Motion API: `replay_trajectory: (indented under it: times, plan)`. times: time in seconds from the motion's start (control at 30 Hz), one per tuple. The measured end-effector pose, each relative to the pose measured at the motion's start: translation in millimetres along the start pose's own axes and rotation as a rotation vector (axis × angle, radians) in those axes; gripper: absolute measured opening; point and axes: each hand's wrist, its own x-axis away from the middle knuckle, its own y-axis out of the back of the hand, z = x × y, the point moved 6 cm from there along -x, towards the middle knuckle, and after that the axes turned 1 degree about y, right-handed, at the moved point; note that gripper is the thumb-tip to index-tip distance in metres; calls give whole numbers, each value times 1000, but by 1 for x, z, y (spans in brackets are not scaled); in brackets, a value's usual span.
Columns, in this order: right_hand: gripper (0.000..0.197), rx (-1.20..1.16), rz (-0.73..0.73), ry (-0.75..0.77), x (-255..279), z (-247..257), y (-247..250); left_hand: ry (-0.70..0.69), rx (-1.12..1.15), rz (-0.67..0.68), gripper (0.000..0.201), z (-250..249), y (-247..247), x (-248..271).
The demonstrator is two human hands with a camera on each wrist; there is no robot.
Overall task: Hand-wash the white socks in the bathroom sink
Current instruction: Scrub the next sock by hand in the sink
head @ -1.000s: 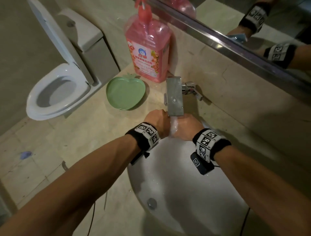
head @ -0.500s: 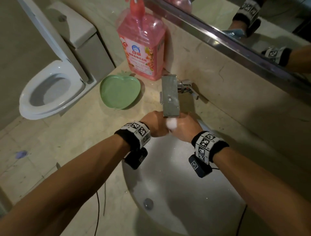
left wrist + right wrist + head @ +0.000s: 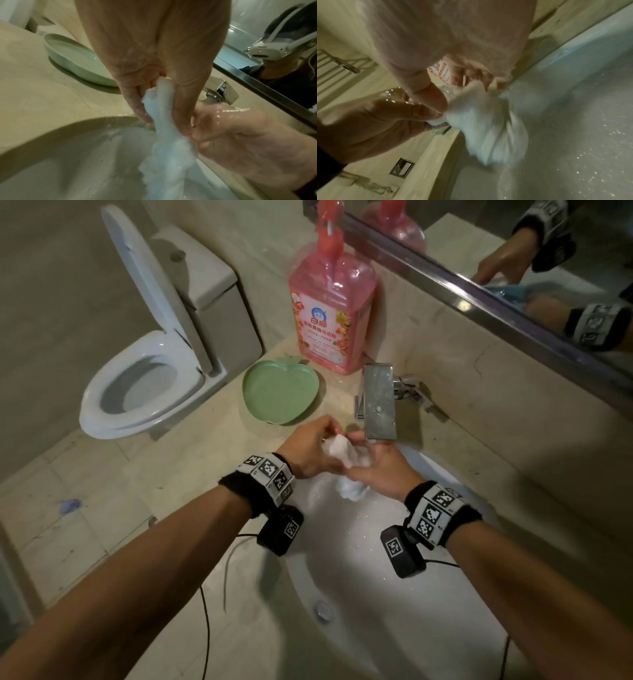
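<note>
**Both hands on a wet sock, centre of frame**

We see the left hand (image 3: 310, 448) and right hand (image 3: 378, 470) with fingers curled round one white sock (image 3: 342, 451), bunched between them over the sink (image 3: 370, 577), just below the faucet (image 3: 379, 402). A green dish (image 3: 281, 392) and pink bottle (image 3: 330, 313) stand above, left of centre.

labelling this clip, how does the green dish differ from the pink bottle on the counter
The green dish is low, flat and apple-shaped, while the pink bottle stands tall and upright with a pump on top. The green dish is plain and nothing is in it; the pink bottle is translucent and carries a printed label. The green dish lies nearer the hands, the pink bottle further back by the wall. Both rest on the counter left of the tap.
</note>
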Motion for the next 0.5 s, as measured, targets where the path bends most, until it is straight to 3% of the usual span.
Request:
replay_trajectory:
  times: [0.13, 0.23, 0.33, 0.43, 0.5]
  plan:
    - [28, 7, -75, 30, 3, 0, 3, -92, -77, -42, 59, -9, -11, 7]
    - [32, 11, -168, 57, 7, -2, 16, -27, -86, -81, 66, -6, -16, 2]
    - [55, -21, -169, 49, 11, -2, 28, -48, -253, -82, 46, -8, -18, -6]
    - [50, 4, -137, 50, 16, 0, 37, -127, -443, -37, 46, -16, -31, -11]
    - [46, 48, -125, 11, 16, 1, 46, -98, -479, 16, 55, -14, -38, -15]
